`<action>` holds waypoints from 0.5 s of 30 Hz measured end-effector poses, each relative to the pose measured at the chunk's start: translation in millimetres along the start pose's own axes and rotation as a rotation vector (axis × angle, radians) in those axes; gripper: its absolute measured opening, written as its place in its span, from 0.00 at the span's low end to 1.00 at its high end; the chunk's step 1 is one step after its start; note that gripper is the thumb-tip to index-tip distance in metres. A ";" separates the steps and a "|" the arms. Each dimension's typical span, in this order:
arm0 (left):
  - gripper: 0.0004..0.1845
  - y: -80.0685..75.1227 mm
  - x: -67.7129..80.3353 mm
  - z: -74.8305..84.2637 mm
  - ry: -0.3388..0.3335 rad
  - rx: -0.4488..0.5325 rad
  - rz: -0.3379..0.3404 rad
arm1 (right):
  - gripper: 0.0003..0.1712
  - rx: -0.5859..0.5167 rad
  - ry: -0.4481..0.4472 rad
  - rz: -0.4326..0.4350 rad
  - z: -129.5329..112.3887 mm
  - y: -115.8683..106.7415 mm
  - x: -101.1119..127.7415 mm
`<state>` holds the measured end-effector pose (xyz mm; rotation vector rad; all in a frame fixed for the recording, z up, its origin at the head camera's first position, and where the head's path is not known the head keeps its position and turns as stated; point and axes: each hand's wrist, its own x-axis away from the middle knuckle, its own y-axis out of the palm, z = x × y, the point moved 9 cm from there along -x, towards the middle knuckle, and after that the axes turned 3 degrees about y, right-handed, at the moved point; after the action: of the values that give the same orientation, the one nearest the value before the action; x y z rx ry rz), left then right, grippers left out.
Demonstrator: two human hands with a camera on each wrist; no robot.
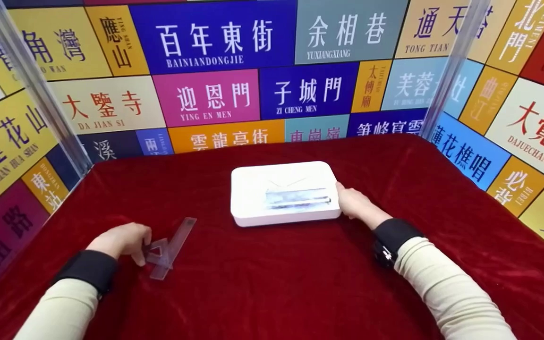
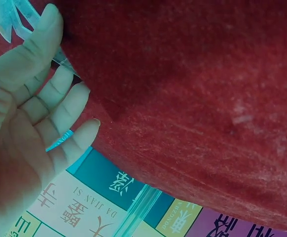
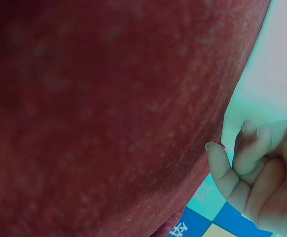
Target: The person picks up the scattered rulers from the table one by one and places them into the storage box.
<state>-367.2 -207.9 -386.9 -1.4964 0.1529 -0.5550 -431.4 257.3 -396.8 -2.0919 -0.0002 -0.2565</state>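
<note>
The left hand [image 1: 120, 240] rests its curled fingertips on clear plastic rulers [image 1: 170, 245] lying on the red cloth [image 1: 272, 283] at the near left, the long one running away and to the right toward the white tray [image 1: 253, 189]. The right hand [image 1: 353, 202] grips the tray's right edge, fingers curled round it (a clear ruler [image 1: 296, 196] lies crosswise inside). Nothing stands between the rulers and the tray.

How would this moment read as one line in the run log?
left hand: touches clear rulers | right hand: holds white tray edge | red cloth: under both
</note>
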 end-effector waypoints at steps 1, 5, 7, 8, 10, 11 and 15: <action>0.21 -0.7 0.3 0.7 0.004 0.001 0.005 | 0.41 -0.002 0.004 -0.001 0.4 -0.1 0.3; 0.21 -2.6 0.5 3.1 0.024 -0.008 0.018 | 0.41 -0.003 -0.001 -0.001 0.0 0.1 0.5; 0.20 -3.1 0.4 4.3 0.033 -0.010 0.022 | 0.41 -0.004 -0.003 0.002 0.3 0.4 -0.5; 0.20 -3.4 0.0 4.6 0.038 -0.010 0.023 | 0.40 -0.001 -0.011 0.003 -0.4 0.6 -0.7; 0.19 -3.9 -0.5 5.2 0.039 0.003 0.018 | 0.39 -0.004 -0.024 0.004 -1.4 0.6 -0.8; 0.18 -4.6 -0.8 5.7 0.041 0.006 0.014 | 0.39 -0.011 -0.019 0.005 -1.1 0.5 -0.7; 0.18 -12.3 -2.1 7.2 0.035 0.005 -0.001 | 0.38 -0.027 -0.020 0.002 -2.0 0.6 0.2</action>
<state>-369.0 -200.3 -374.8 -1.4825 0.1785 -0.5823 -431.5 255.3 -396.2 -2.1211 -0.0065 -0.2354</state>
